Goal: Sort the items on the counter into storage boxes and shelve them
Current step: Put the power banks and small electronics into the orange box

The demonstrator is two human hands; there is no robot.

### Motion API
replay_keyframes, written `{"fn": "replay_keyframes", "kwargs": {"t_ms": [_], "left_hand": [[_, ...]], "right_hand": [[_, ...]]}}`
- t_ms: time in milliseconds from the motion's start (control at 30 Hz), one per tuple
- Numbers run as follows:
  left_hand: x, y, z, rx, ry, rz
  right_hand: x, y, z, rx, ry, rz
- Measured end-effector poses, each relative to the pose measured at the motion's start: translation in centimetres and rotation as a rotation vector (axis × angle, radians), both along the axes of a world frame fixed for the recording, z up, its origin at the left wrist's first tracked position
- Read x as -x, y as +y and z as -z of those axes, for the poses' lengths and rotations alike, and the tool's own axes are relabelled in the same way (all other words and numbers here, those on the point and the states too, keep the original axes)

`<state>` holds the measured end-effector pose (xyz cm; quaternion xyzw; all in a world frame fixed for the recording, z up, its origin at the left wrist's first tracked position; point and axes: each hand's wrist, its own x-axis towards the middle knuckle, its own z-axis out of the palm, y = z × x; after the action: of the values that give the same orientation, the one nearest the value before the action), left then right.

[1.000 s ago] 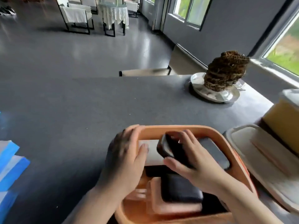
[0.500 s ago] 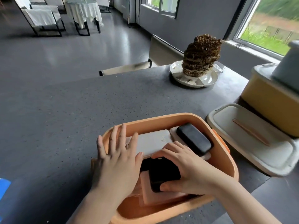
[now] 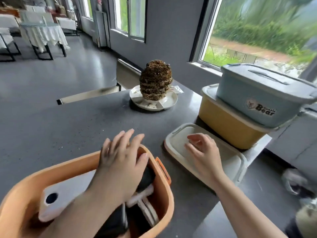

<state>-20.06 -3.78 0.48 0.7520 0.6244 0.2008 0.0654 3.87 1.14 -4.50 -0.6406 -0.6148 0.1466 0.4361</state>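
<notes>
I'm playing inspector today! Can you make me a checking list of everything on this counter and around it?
Surface: dark grey counter, speckled, mostly bare on the left.
Job's things: orange box open, holding white and black flat gadgets; cream lid lying flat beside it; blue box, lidded, stacked on yellow box.
Clutter: brown honeycomb-like nest on a white plate; blurred things at the right edge, cannot tell what.
Hands: left hand open, over the orange box's far rim; right hand open, over the cream lid, contact unclear.
Cables: nothing seen.
Surroundings: windows with greenery outside, grey floor, clothed table and chairs far left.
</notes>
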Motion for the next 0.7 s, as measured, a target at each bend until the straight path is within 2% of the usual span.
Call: {"fn": "replay_keyframes", "kwargs": {"t_ms": [67, 133, 200, 333, 500, 600, 700], "left_hand": [[-4.1, 3.1, 0.6, 0.015, 0.044, 0.117], [-7.8, 6.5, 1.8, 0.098, 0.131, 0.217], [-10.4, 9.6, 3.2, 0.212, 0.227, 0.272], [-13.9, 13.7, 6.2, 0.382, 0.345, 0.242], [-15.0, 15.1, 8.9, 0.570, 0.443, 0.156], [-14.4, 15.2, 8.7, 0.570, 0.400, 0.095], [-13.7, 15.3, 6.9, 0.460, 0.277, 0.038]], "right_hand": [[-3.8, 2.1, 2.1, 0.214, -0.075, 0.055], [-6.5, 3.8, 4.0, 0.385, -0.255, 0.128], [-7.9, 5.2, 5.6, 0.464, -0.407, 0.167], [-8.6, 7.1, 8.0, 0.433, -0.545, 0.148], [-9.2, 8.6, 8.8, 0.359, -0.668, 0.097], [-9.0, 8.6, 7.9, 0.334, -0.624, 0.050], [-7.5, 8.4, 5.4, 0.221, -0.399, -0.012]]}}
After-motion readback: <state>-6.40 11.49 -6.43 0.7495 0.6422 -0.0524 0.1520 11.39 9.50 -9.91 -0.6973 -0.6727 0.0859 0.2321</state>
